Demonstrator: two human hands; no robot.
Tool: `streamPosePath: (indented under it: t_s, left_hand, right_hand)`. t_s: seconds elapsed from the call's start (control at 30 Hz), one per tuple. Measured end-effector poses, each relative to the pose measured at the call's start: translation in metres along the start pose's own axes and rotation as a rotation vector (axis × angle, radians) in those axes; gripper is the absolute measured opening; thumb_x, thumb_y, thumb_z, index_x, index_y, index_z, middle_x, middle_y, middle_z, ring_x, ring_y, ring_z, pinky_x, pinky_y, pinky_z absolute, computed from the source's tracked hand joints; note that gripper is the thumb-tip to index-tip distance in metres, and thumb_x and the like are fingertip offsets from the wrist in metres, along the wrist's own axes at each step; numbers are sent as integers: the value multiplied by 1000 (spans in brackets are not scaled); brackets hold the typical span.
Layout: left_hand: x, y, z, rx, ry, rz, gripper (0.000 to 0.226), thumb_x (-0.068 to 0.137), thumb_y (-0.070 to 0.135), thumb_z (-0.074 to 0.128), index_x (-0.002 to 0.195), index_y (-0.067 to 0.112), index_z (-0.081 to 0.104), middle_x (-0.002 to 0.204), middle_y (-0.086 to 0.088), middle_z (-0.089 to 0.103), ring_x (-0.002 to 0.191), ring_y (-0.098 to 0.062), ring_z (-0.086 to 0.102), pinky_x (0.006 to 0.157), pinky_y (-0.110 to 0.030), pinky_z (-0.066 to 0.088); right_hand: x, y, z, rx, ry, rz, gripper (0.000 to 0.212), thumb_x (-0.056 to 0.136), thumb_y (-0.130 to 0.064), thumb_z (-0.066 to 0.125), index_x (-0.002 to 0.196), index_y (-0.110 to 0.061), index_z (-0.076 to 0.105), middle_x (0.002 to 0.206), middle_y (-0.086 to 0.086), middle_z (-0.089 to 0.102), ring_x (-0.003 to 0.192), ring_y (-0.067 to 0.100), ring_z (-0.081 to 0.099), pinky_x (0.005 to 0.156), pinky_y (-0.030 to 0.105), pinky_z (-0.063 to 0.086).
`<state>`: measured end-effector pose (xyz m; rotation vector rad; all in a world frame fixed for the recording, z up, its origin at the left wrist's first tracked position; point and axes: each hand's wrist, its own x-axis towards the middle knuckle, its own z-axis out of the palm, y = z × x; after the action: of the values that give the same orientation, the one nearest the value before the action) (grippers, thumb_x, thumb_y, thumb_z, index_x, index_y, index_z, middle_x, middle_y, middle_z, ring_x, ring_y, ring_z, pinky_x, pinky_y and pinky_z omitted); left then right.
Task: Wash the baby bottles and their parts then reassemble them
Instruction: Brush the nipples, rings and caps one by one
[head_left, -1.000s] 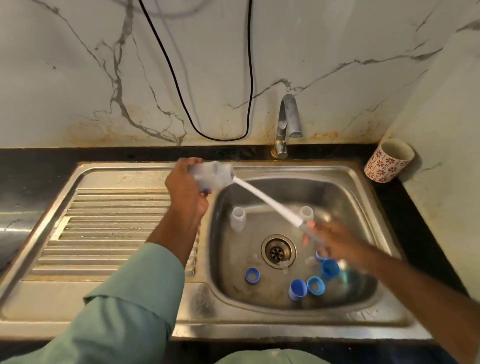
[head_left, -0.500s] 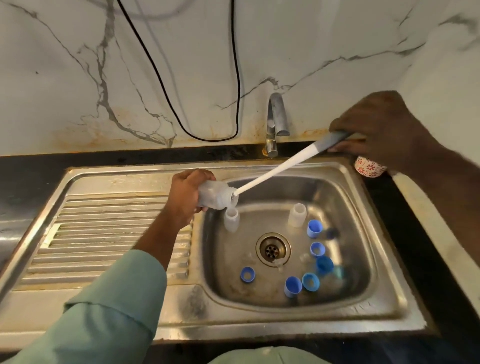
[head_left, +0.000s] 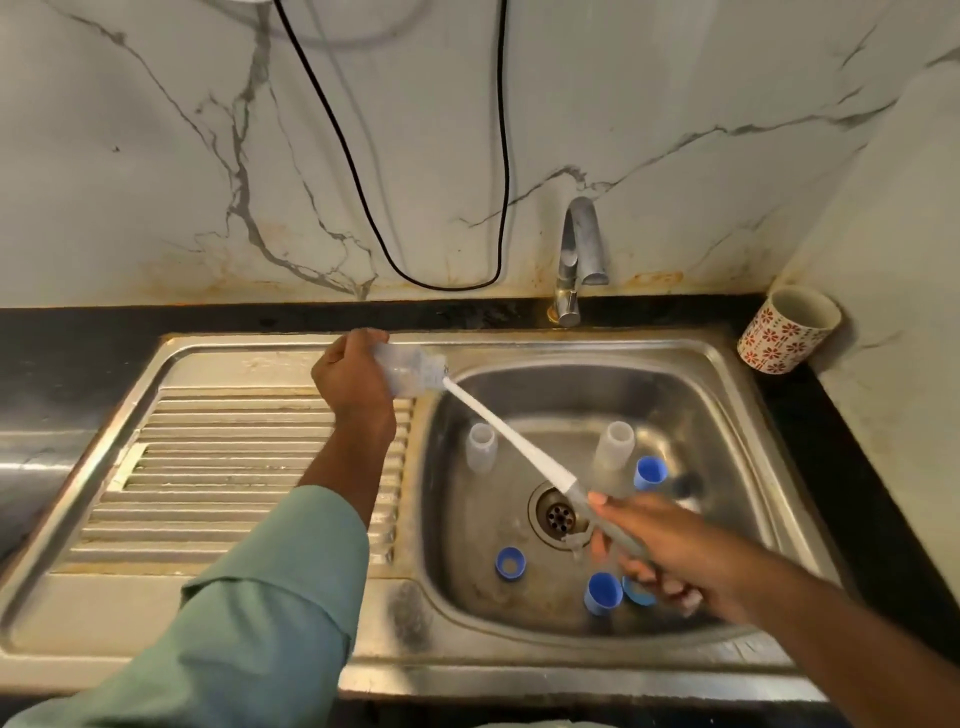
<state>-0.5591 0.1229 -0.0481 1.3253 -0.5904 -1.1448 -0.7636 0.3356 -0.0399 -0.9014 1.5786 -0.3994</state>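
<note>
Left hand (head_left: 353, 376) grips a clear baby bottle (head_left: 410, 371), fingers curled round its body. The bottle is held roughly on its side above the back left corner of the sink basin (head_left: 727, 415), mouth pointing right toward the basin.

Right hand (head_left: 670, 545) is closed round the grey grip of a bottle brush (head_left: 511, 441). The white shaft runs diagonally up and left from that hand into the bottle's mouth — the brush head sits inside the bottle, seen only dimly through the plastic.

Basin contents:
- Two clear bottles upright on the basin floor: the left bottle (head_left: 480, 447) just under the brush shaft, the right bottle (head_left: 615, 446) beyond the drain.
- Drain (head_left: 558, 515) at the centre, partly crossed by the brush grip.
- Blue collar (head_left: 510, 563) lying flat in front of the drain on its left.
- Blue cap (head_left: 602, 593) at the front, just beside the right hand's fingers; another blue piece (head_left: 638, 592) shows partly behind those fingers — its shape cannot be told.
- Blue cap at the back (head_left: 649, 473), just beside the right bottle.

Surroundings: steel drainboard (head_left: 234, 467) to the left of the basin, under the left forearm in a green sleeve (head_left: 249, 613). Tap (head_left: 579, 254) stands on the black counter (head_left: 78, 353) behind the basin; no water stream visible. A patterned cup (head_left: 787, 330) stands on the counter in the back right corner. A black cable (head_left: 363, 182) hangs in a loop on the marble wall.
</note>
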Motion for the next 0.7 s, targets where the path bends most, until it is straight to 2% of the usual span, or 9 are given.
streamPosePath:
  t_s: [0.07, 0.13, 0.2, 0.33, 0.4, 0.5, 0.53, 0.6, 0.7]
  left_hand:
    - [2, -6, -2, 159, -72, 133, 26, 87, 8, 63, 65, 20, 67, 60, 6, 58, 61, -8, 58, 59, -27, 51]
    - [0, -15, -3, 356, -196, 206, 28, 90, 9, 59, 66, 19, 67, 62, 2, 59, 62, -12, 58, 56, -26, 49]
    - [-8, -18, -5, 488, -343, 237, 26, 92, 9, 57, 70, 18, 67, 68, 0, 60, 68, -15, 57, 58, -26, 49]
    - [-26, -8, -13, 484, -617, 243, 19, 89, 11, 60, 74, 16, 69, 75, 1, 64, 69, -16, 61, 45, -25, 49]
    - [-30, -2, -17, 384, -762, 184, 13, 84, 23, 62, 73, 17, 66, 77, -3, 64, 63, -18, 63, 39, -24, 46]
    - [-30, 5, -22, 35, -870, -42, 29, 87, 36, 63, 91, 8, 56, 87, -11, 61, 60, -22, 65, 35, -20, 42]
    - [-29, 8, -22, -60, -819, -112, 32, 87, 37, 63, 97, 7, 55, 90, -13, 62, 59, -21, 65, 34, -18, 40]
    - [-27, 11, -17, -171, -607, -194, 20, 88, 31, 63, 90, 11, 59, 86, -9, 64, 61, -20, 63, 34, -16, 36]
    - [-22, 18, -8, -195, -276, -198, 15, 89, 21, 61, 74, 22, 65, 74, 5, 66, 74, -18, 60, 44, -16, 36]
  right_hand:
    - [-14, -31, -23, -433, 236, -92, 33, 88, -56, 58, 98, -25, 59, 77, -10, 56, 61, 7, 53, 52, 18, 43]
    - [-31, -65, -56, -898, 502, -211, 24, 89, -50, 60, 100, -33, 48, 83, -15, 49, 69, 1, 49, 54, 15, 39]
    - [-38, -85, -95, -1196, 776, -446, 27, 85, -55, 59, 96, -33, 48, 82, -9, 51, 70, 9, 48, 59, 26, 42]
    - [-15, -85, -175, -1337, 806, -794, 51, 73, -58, 58, 87, -11, 68, 79, 11, 64, 78, 34, 55, 74, 47, 46]
    - [-1, -67, -192, -1207, 759, -792, 59, 68, -61, 59, 90, -8, 72, 81, 13, 67, 78, 36, 57, 74, 46, 46]
    - [4, -40, -171, -501, 621, -523, 68, 40, -86, 68, 86, -36, 76, 81, 0, 68, 73, 18, 62, 66, 25, 52]
    - [11, -26, -159, -300, 556, -434, 75, 29, -91, 68, 82, -38, 75, 75, -2, 67, 65, 13, 60, 59, 16, 49]
    - [26, 4, -123, -19, 336, -249, 89, 21, -85, 77, 76, -16, 74, 58, 4, 60, 45, 10, 50, 40, 14, 39]
    - [27, 34, -52, 339, -96, -6, 75, 46, -68, 85, 72, -1, 64, 46, 5, 41, 31, 10, 32, 31, 16, 26]
